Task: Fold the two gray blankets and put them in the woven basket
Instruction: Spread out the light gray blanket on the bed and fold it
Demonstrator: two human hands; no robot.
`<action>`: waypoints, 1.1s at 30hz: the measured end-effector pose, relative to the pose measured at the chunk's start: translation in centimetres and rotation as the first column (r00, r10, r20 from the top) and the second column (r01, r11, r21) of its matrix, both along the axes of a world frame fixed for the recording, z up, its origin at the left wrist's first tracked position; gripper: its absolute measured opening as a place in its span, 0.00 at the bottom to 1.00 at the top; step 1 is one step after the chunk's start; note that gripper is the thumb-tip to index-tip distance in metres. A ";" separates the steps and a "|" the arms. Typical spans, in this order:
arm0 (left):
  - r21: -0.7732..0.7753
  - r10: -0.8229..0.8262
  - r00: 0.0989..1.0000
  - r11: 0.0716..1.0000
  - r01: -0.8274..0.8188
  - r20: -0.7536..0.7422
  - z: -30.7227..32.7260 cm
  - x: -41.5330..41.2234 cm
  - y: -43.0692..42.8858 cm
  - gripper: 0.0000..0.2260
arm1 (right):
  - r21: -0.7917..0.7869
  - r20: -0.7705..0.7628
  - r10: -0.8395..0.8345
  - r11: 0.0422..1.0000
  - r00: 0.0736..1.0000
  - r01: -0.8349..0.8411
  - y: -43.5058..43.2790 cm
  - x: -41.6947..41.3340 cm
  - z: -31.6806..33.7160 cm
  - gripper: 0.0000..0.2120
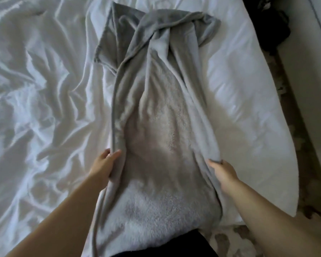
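Note:
A gray fleece blanket (156, 112) lies stretched lengthwise on the white bed, running from my body toward the far end, where it is bunched and twisted. Its paler fuzzy inner side faces up in the middle. My left hand (105, 164) grips the blanket's left edge, fingers curled round the hem. At the right edge, my right hand (221, 172) pinches a fold of the same blanket. Both hands hold it near the bed's near side. No second blanket and no woven basket are in view.
Crumpled white sheets (35, 108) cover the bed to the left. A smoother white cover (248, 108) lies to the right, ending at the bed's edge. Beyond it are a patterned floor (293, 127), a dark heap (269, 28) and a white piece of furniture (315, 89).

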State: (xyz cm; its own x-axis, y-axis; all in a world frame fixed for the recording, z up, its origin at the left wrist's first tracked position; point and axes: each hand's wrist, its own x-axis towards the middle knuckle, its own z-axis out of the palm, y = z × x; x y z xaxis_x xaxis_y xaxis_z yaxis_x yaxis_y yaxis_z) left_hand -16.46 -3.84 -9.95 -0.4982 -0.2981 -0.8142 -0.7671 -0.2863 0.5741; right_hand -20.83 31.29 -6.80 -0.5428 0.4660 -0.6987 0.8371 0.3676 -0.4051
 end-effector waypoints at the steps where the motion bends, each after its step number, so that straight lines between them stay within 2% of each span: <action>1: 0.051 -0.030 0.999 0.998 0.031 -0.023 0.5 -0.2 0.2 0.03 | -0.035 0.021 -0.021 0.999 1.000 0.022 -0.2 0.8 0.3 0.18; 4: 0.033 -0.104 0.994 0.994 0.104 -0.013 2.2 -0.4 0.5 0.07 | -0.165 0.076 -0.075 0.982 0.994 0.087 -0.1 2.2 1.8 0.20; 9: 0.081 0.032 0.999 0.996 -0.034 0.024 6.5 -1.0 -1.0 0.10 | -0.337 0.045 -0.251 0.907 0.967 0.251 0.5 0.8 6.7 0.19; 12: 0.162 0.107 0.994 0.981 -0.103 -0.015 10.1 0.1 -2.9 0.14 | -0.506 0.009 -0.325 0.814 0.946 0.285 1.5 0.3 10.6 0.11; 15: 0.277 0.135 0.984 0.956 -0.099 -0.114 14.1 1.5 -5.0 0.07 | -0.683 -0.040 -0.430 0.671 0.902 0.289 3.5 0.4 14.2 0.06; 16: 0.303 0.145 0.979 0.948 -0.095 -0.146 15.4 1.6 -5.5 0.06 | -0.697 -0.050 -0.432 0.661 0.901 0.278 4.2 0.4 15.1 0.07; 18: 0.315 0.093 0.981 0.948 -0.036 -0.168 18.0 0.9 -6.0 0.08 | -0.682 -0.043 -0.321 0.701 0.946 0.207 4.6 0.1 16.9 0.13; 21: 0.275 -0.118 0.971 0.946 0.174 -0.208 21.9 -0.8 -5.4 0.13 | -0.670 -0.036 -0.035 0.742 0.999 0.002 3.9 -1.3 19.6 0.17; 23: 0.247 -0.180 0.938 0.934 0.257 -0.297 24.3 -1.9 -4.9 0.13 | -0.678 -0.113 -0.022 0.733 0.993 -0.061 3.0 -2.8 21.7 0.15; 25: 0.242 -0.145 0.916 0.938 0.247 -0.375 26.2 -2.4 -4.3 0.13 | -0.717 -0.210 -0.086 0.690 0.974 -0.094 2.5 -4.2 23.7 0.14; 28: 0.264 -0.068 0.893 0.943 0.203 -0.445 28.3 -2.8 -3.8 0.15 | -0.774 -0.264 -0.125 0.619 0.956 -0.133 2.3 -5.5 25.8 0.14; 31: 0.227 -0.069 0.887 0.955 0.190 -0.456 30.2 -2.9 -3.3 0.15 | -0.715 -0.306 0.039 0.651 0.951 -0.257 1.9 -5.9 27.8 0.15; 33: 0.193 -0.038 0.869 0.969 0.152 -0.493 31.5 -3.2 -3.3 0.11 | -0.689 -0.365 0.053 0.656 0.929 -0.308 1.9 -6.7 29.3 0.17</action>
State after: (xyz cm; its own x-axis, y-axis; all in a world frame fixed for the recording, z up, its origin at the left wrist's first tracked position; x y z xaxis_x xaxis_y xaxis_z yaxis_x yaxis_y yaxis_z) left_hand -19.70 -7.09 21.58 -0.8613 -0.0720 -0.5030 -0.4405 -0.3874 0.8098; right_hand -27.51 33.23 22.55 -0.7898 -0.2490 -0.5605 0.5826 -0.0189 -0.8125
